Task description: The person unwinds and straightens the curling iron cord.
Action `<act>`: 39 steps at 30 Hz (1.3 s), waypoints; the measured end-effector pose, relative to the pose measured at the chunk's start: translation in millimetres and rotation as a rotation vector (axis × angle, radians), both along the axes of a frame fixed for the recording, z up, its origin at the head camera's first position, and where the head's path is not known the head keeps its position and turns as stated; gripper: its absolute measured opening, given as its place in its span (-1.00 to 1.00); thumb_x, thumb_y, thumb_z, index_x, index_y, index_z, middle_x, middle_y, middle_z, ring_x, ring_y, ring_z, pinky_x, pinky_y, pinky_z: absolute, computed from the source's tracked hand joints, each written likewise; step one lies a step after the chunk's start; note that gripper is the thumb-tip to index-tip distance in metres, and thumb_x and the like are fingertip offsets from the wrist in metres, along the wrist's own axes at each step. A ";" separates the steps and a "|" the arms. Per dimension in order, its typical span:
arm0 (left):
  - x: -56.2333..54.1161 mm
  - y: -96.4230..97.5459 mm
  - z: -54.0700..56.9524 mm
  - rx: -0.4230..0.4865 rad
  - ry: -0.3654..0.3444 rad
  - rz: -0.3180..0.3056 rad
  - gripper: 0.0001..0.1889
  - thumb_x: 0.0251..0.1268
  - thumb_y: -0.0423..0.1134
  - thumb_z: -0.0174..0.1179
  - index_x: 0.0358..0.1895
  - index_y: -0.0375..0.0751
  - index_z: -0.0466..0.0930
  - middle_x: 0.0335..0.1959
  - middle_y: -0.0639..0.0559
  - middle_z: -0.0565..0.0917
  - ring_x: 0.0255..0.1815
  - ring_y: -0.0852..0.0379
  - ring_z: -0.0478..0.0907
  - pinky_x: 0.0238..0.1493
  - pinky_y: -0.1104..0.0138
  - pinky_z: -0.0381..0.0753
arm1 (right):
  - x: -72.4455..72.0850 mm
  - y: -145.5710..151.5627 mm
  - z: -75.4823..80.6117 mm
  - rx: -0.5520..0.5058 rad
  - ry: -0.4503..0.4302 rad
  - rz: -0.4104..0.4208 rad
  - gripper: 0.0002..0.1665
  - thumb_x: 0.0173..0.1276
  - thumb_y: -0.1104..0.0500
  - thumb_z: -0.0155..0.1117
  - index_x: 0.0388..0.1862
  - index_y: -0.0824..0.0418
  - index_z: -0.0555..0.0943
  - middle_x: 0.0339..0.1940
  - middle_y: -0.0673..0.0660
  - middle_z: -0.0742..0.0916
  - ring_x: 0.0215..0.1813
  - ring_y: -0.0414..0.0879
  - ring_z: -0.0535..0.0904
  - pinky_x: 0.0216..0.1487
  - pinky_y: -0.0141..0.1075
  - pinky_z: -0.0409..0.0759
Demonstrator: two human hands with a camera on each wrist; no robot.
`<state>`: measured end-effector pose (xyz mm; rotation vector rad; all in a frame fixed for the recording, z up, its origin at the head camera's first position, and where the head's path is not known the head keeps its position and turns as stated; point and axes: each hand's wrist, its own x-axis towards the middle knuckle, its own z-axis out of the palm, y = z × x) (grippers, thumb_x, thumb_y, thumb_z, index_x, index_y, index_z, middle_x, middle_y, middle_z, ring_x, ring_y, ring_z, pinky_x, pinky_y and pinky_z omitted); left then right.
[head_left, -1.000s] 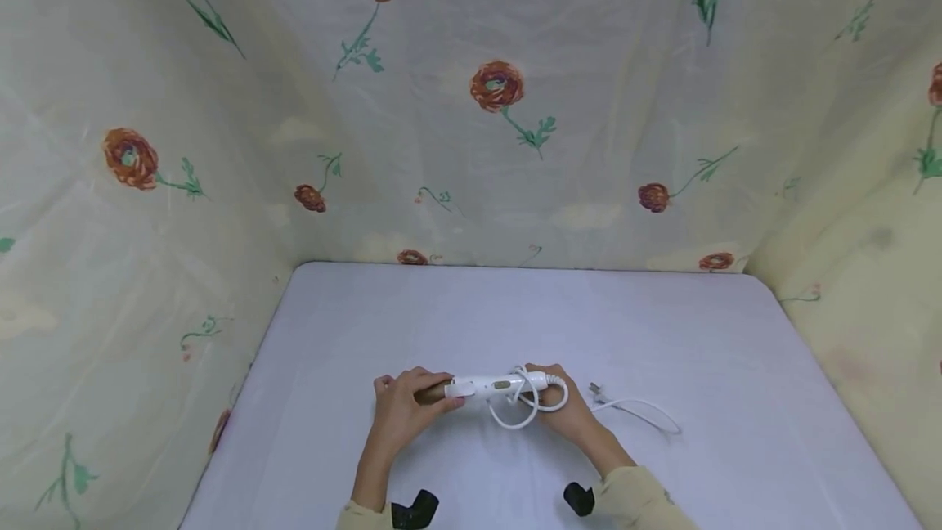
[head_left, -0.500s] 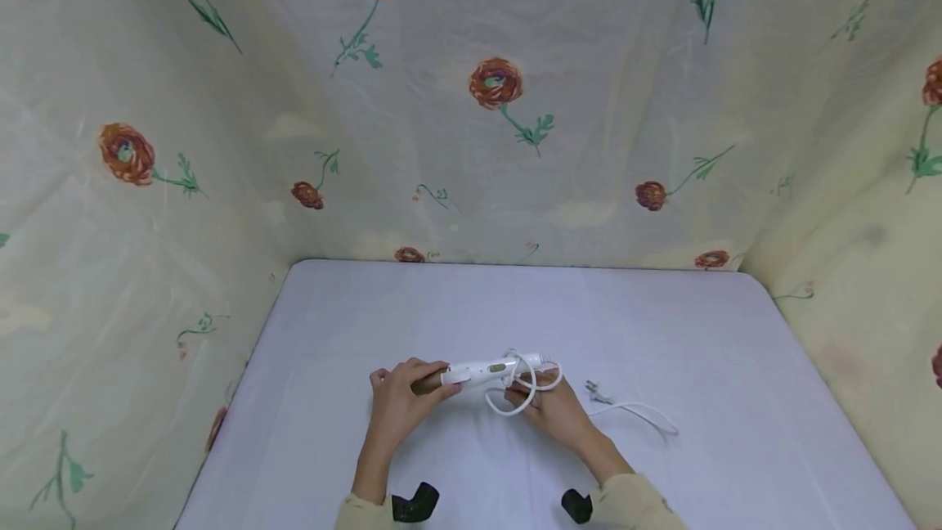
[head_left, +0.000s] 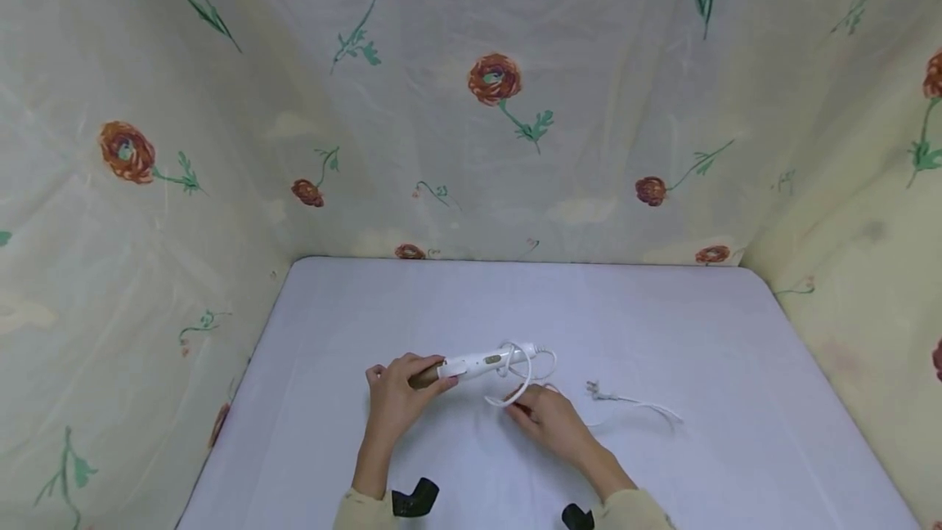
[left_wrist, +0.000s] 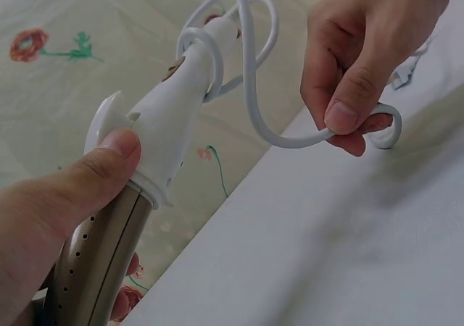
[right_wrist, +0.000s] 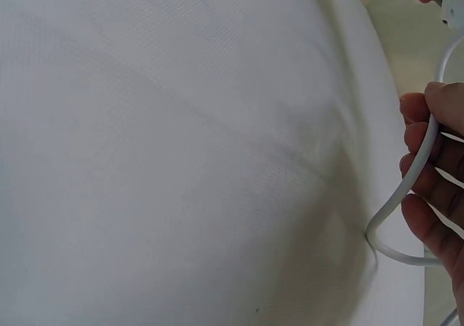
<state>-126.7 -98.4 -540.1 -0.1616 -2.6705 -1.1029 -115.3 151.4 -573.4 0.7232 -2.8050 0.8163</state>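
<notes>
A curling iron with a white handle (head_left: 482, 362) and a gold-brown barrel (left_wrist: 101, 257) is raised at a slant. My left hand (head_left: 401, 399) grips it by the barrel, the thumb lying by the white lever (left_wrist: 109, 119). Loops of its white cord (left_wrist: 250, 72) are wound round the far end of the handle. My right hand (head_left: 552, 424) pinches the cord between thumb and fingers, to the right of and below the handle; in the right wrist view the cord (right_wrist: 409, 177) runs across its fingers. Part of the barrel is hidden by the left hand.
The cord's plug (head_left: 594, 390) lies on the white-covered table (head_left: 721, 350), right of the right hand. Flower-printed cloth (head_left: 589, 145) surrounds the table at the back and sides. Dark wrist pieces (head_left: 415, 499) show near both sleeves.
My right hand has let go of the handle end, moved down and left, and taken the cord. The handle's cord end has tilted up, and the left hand has shifted slightly left and away.
</notes>
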 end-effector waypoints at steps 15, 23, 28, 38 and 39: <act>3.2 0.0 -6.8 -0.003 -0.009 0.048 -0.53 -0.16 0.24 0.38 -0.12 0.14 0.73 -0.30 0.19 0.73 -0.26 0.19 0.60 -0.04 0.10 0.07 | 26.8 -1.2 6.3 -0.193 -0.128 0.092 -0.81 0.36 0.06 0.20 -0.27 0.12 0.70 -0.50 -0.26 0.58 -0.48 -0.48 0.40 -0.44 -0.52 0.46; 3.6 1.6 -9.4 -0.047 -0.023 0.058 -0.53 -0.16 0.25 0.37 -0.13 0.16 0.73 -0.30 0.18 0.73 -0.27 0.20 0.60 -0.07 0.10 0.10 | 35.8 -0.1 17.9 -0.258 -0.011 0.133 -0.85 0.35 0.11 0.22 -0.27 0.10 0.70 -0.51 -0.26 0.55 -0.50 -0.50 0.36 -0.48 -0.57 0.43; 3.0 0.5 -8.2 -0.044 -0.024 0.057 -0.52 -0.16 0.26 0.37 -0.12 0.15 0.73 -0.30 0.17 0.73 -0.26 0.19 0.60 -0.04 0.08 0.10 | 34.7 -0.9 29.2 -0.282 0.126 0.152 -0.93 0.28 0.21 0.28 -0.30 0.11 0.70 -0.51 -0.24 0.53 -0.48 -0.50 0.36 -0.46 -0.65 0.37; 3.4 -1.8 -9.4 -0.038 -0.028 0.053 -0.53 -0.13 0.25 0.36 -0.11 0.14 0.72 -0.30 0.18 0.73 -0.26 0.18 0.60 -0.05 0.07 0.10 | 28.5 2.1 51.2 -0.266 0.209 0.156 -0.91 0.24 0.23 0.32 -0.27 0.08 0.69 -0.49 -0.24 0.52 -0.49 -0.49 0.32 -0.49 -0.66 0.30; 3.3 -2.0 -9.3 -0.035 -0.028 0.052 -0.53 -0.13 0.24 0.37 -0.11 0.14 0.72 -0.30 0.17 0.73 -0.27 0.18 0.60 -0.05 0.07 0.10 | 27.2 2.6 52.8 -0.263 0.216 0.158 -0.90 0.25 0.23 0.32 -0.27 0.08 0.69 -0.49 -0.23 0.52 -0.49 -0.48 0.32 -0.49 -0.66 0.30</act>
